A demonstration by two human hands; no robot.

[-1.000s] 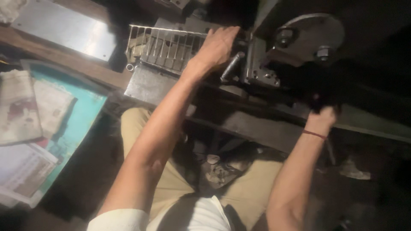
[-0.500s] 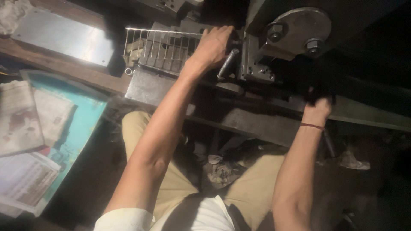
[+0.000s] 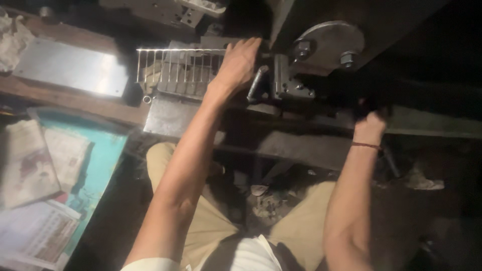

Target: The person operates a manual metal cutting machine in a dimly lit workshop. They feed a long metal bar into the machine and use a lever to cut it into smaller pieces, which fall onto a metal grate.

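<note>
My left hand (image 3: 240,64) rests on a white wire grid (image 3: 175,68) and presses it against the bed of a dark metal press machine (image 3: 296,80). A round steel disc with two bolts (image 3: 329,44) sits on the machine just right of that hand. My right hand (image 3: 370,124), with a red thread around the wrist, is closed around a dark knob or handle on the machine's right side; the handle itself is mostly lost in shadow. I am seated, with my knees in tan trousers under the machine.
A shiny flat metal sheet (image 3: 70,68) lies on a wooden bench at the upper left. Below it a turquoise surface (image 3: 100,165) carries old papers (image 3: 35,160). Debris covers the dark floor (image 3: 271,206) between my legs.
The view has shifted slightly. My left hand stays on the wire grid and my right hand stays on the dark handle, now a little higher.
</note>
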